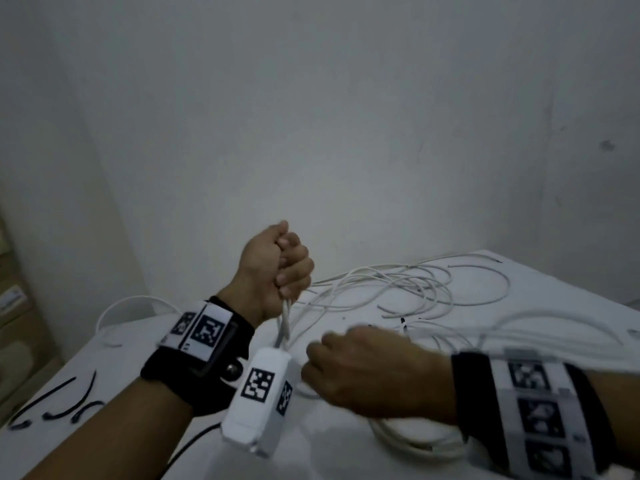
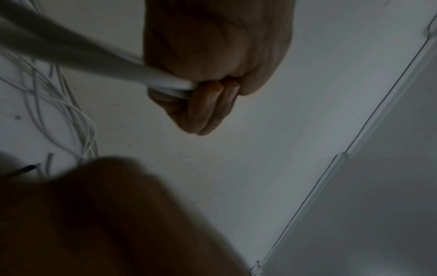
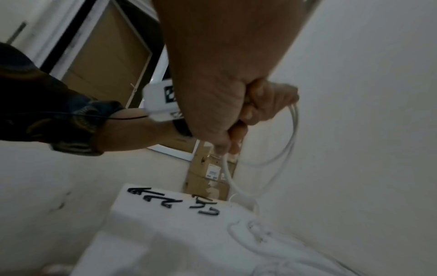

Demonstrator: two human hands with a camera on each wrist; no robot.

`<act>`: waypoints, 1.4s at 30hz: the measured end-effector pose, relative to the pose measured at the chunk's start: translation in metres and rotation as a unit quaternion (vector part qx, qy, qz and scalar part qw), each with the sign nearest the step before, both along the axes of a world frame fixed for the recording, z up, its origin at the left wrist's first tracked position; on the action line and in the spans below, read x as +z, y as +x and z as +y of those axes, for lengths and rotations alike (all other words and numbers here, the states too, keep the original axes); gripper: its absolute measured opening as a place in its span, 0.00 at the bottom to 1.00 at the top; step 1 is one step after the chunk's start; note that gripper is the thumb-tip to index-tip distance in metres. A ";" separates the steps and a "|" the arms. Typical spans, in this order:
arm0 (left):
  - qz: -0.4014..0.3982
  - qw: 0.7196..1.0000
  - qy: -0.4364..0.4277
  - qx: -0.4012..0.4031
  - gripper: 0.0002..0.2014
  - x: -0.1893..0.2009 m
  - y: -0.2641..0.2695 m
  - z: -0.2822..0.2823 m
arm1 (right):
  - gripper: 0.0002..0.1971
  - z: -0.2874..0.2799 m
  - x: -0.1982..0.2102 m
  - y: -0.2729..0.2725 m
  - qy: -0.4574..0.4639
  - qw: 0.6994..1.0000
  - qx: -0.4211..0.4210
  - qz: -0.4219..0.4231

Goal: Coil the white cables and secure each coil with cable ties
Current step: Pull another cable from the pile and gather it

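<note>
My left hand is raised above the table as a fist and grips strands of white cable that hang below it. The left wrist view shows the fingers curled round these strands. My right hand is lower and blurred. In the right wrist view its fingers are curled round a loop of white cable that runs down to the table. Loose white cables sprawl over the far side of the table. Several black cable ties lie at its left edge.
The white table stands against a pale wall, in a corner. More white cable loops lie under my right wrist. Cardboard boxes stand beyond the left edge. A thin black wire trails from my left wrist camera.
</note>
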State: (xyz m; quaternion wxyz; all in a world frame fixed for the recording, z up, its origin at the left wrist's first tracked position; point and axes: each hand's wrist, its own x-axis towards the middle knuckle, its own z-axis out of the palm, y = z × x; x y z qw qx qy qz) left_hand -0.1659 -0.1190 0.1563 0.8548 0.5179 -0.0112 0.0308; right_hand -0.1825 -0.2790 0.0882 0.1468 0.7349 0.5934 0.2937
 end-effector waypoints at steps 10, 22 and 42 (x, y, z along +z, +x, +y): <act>0.077 0.976 0.198 -0.054 0.19 -0.016 -0.019 -0.029 | 0.08 0.001 0.053 0.032 0.154 0.968 0.196 -0.002; 0.076 0.963 0.255 -0.040 0.21 -0.025 -0.028 -0.029 | 0.14 -0.001 0.033 0.041 0.208 0.965 0.160 0.022; 0.087 0.922 0.371 -0.063 0.24 -0.011 -0.039 -0.013 | 0.31 -0.007 0.050 0.057 0.209 0.938 -0.057 0.270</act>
